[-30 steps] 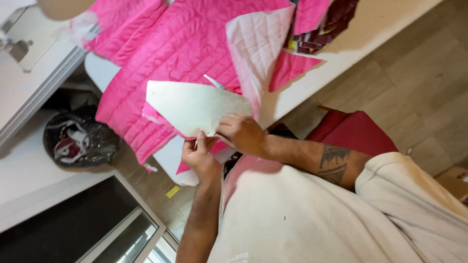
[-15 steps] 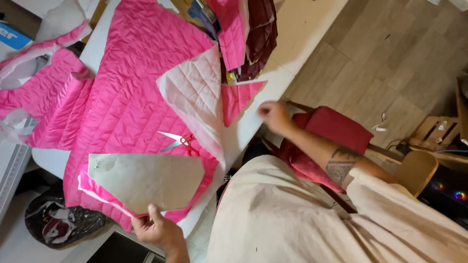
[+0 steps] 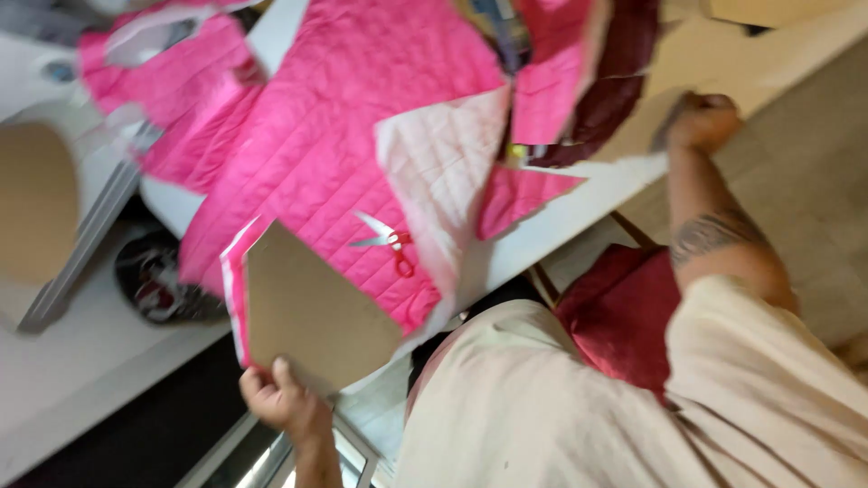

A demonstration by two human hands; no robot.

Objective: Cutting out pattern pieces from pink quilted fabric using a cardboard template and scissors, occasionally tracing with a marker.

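— What are your hands doing right now?

— My left hand [image 3: 282,398] is pinching the lower edge of a flat brown cardboard template with angled corners [image 3: 316,312], thumb on top, holding it over the near edge of the pink quilted fabric [image 3: 334,154]. A thin pink-and-white strip is lying under the cardboard's left side.

— And beyond that?

— A pair of red-handled scissors [image 3: 387,244] is lying on the fabric just right of the template, beside a folded-back pale lining flap [image 3: 443,172]. Farther off, my right hand [image 3: 701,122] is curling closed at the far edge of the white table [image 3: 579,217]; whether it is gripping anything, I cannot tell
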